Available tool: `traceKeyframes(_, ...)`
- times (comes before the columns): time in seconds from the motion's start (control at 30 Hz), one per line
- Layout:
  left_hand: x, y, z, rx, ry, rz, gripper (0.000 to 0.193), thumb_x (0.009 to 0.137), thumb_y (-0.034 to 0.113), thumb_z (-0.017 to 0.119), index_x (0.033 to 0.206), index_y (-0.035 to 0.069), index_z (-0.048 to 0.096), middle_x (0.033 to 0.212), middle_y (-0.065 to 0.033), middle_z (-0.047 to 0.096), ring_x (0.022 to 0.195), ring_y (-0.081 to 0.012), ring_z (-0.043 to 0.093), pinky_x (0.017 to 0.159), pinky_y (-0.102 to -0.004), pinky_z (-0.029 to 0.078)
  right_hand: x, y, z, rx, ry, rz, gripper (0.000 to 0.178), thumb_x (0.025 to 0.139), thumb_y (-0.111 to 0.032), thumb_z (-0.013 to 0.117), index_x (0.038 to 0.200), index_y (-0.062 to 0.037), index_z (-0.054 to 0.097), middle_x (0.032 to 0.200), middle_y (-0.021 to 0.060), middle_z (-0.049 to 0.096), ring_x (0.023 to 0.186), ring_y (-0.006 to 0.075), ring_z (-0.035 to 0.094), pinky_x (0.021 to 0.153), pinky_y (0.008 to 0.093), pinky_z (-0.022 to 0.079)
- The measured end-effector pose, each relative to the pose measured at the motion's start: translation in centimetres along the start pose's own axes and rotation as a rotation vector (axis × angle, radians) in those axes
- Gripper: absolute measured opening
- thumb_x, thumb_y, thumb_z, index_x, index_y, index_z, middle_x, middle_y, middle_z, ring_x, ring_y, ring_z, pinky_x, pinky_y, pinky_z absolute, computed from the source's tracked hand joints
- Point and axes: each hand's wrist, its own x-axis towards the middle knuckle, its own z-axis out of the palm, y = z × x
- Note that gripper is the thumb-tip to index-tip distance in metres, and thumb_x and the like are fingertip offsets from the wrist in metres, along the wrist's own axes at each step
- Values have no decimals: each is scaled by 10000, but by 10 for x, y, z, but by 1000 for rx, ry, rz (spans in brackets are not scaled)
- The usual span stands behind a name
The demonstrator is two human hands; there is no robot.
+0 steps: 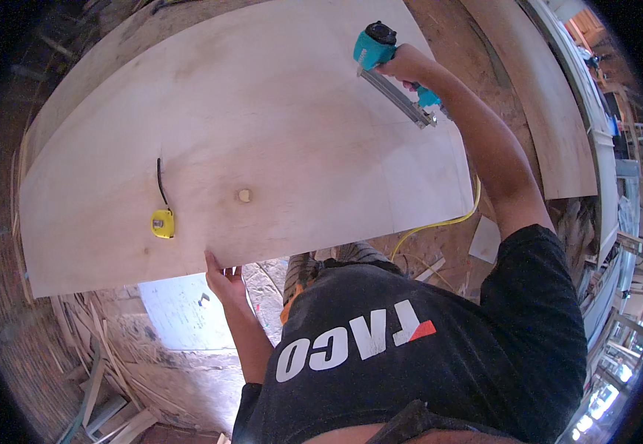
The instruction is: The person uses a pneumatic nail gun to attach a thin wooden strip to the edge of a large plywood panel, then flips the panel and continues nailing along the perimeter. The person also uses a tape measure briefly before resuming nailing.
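A pale plywood sheet (299, 148) spreads in front of me. My right hand (409, 65) is wrapped around the handle of a teal nail gun (374, 49) over the sheet's far right part. The gun's long grey magazine slants down toward the right; whether its nose touches the wood I cannot tell. At the sheet's near edge my left hand (226, 283) grips the border, thumb against the edge and other fingers partly hidden by it. A yellow tape measure (162, 223) with a black strap lies on the sheet to the left of a round light knot (244, 195).
A yellow air hose (440, 224) curves past the sheet's near right corner. Wood strips and offcuts (110, 399) lie at the lower left. Beneath the near edge is a white panel (188, 314). Another long board (540, 96) lies along the right.
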Motion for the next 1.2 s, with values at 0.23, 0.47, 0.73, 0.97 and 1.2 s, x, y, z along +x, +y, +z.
traceKeyframes(0.23,6,-15,2,-42,-33,-34,609,986,451,783,1372,23,586,1341,-139,630,1163,-309,661,930,-503,611,-13,-2,-11,1,-3,103,448,869,-412,869,844,-15,663,636,30,533,487,162,543,441,349,441)
traceKeyframes(0.47,17,8,30,-20,-55,16,599,982,432,792,1354,19,571,1329,-144,626,1162,-317,659,900,-490,633,-9,-18,-25,32,22,40,461,870,-426,852,771,-9,681,575,70,573,441,203,581,420,392,480)
traceKeyframes(0.73,32,9,27,5,-12,38,535,973,438,801,1291,48,618,1191,-107,687,1043,-300,704,779,-446,647,-12,-40,-18,-39,24,-64,405,886,-406,836,807,-42,675,585,50,561,447,173,560,426,375,450)
traceKeyframes(0.97,42,9,13,16,-115,8,750,905,462,872,1370,89,416,1272,-158,603,1068,-317,645,768,-475,596,-23,-49,-25,63,-87,8,439,906,-460,834,852,-80,621,633,1,554,489,134,567,457,322,462)
traceKeyframes(1.2,41,55,-55,-26,188,48,1106,853,761,761,1622,81,350,1425,-207,475,1227,-355,542,939,-578,515,-42,-147,17,142,-242,-115,419,917,-458,833,863,-111,605,652,-20,551,500,103,557,463,298,467)
